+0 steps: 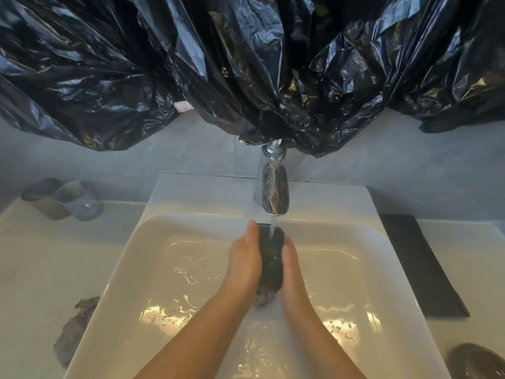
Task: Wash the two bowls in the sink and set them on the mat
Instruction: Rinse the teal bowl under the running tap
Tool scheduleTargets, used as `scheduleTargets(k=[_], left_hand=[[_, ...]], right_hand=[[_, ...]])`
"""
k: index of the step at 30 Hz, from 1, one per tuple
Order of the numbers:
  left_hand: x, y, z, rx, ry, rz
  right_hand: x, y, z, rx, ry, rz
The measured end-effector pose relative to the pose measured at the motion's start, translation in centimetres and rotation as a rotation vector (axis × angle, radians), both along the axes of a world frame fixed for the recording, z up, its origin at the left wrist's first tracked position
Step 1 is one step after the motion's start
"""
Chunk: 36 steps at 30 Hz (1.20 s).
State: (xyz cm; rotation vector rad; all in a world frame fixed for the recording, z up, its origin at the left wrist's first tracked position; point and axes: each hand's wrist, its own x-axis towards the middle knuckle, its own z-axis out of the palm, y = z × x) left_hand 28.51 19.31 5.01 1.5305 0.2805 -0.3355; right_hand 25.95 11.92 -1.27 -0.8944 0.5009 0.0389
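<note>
A dark bowl (270,258) is held on edge under the running stream from the chrome faucet (274,192), above the white sink (153,242). My left hand (243,263) cups its left side and my right hand (293,272) cups its right side, fingers pointing away from me. Water runs over the bowl and pools in the basin. A second dark bowl (475,361) lies on the counter at the bottom right. The black mat (418,263) lies on the counter right of the sink.
A grey cloth (73,329) lies crumpled on the counter left of the sink. Two cups (79,201) stand at the back left. Black plastic sheeting (246,64) hangs over the wall above the faucet.
</note>
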Motion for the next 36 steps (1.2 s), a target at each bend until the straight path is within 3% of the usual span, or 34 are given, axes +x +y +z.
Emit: scheduleTargets(k=[2,6,11,14,16,21,23,26,28,30,32,36], left_hand=[[0.2,-0.2,0.2,-0.059,0.050,-0.053],[-0.9,-0.2,0.1,-0.001,-0.119,-0.180],[0.3,-0.4,0.4,-0.075,0.152,0.040],[-1.2,-1.2,-0.1,0.014,-0.105,-0.087],[-1.6,-1.0,-0.5,0.073,-0.206,-0.099],[0.5,-0.2,-0.2,-0.203,0.251,0.089],[-0.2,-0.4,-0.7,-0.217,0.193,0.015],[-1.6,-0.4,-1.6,0.011,-0.145,-0.145],[-0.9,0.0,-1.4,0.034,-0.142,-0.078],[0.3,0.2,-0.8,-0.057,0.062,0.039],[0.6,0.1,0.0,-0.158,0.195,0.040],[-1.5,-0.6,-0.7,0.031,-0.164,-0.126]], right_hand=[[0.1,-0.6,0.4,-0.119,-0.043,-0.001],[0.0,-1.5,0.9,-0.090,-0.015,0.089],[0.1,-0.8,0.8,-0.292,-0.092,0.047],[0.4,-1.5,1.5,-0.023,0.016,0.075],[0.5,-1.7,1.4,0.036,0.041,0.139],[0.7,-0.7,1.2,-0.383,-0.010,0.099],[1.0,-1.1,2.0,-0.240,0.038,0.116],[1.1,-1.7,2.2,0.056,0.070,0.188],[1.0,-1.0,1.9,0.032,0.074,0.166],[1.3,-0.2,1.2,-0.139,0.038,0.094],[1.6,0.0,1.2,-0.184,0.031,0.083],[1.8,-1.2,1.4,0.030,0.088,0.111]])
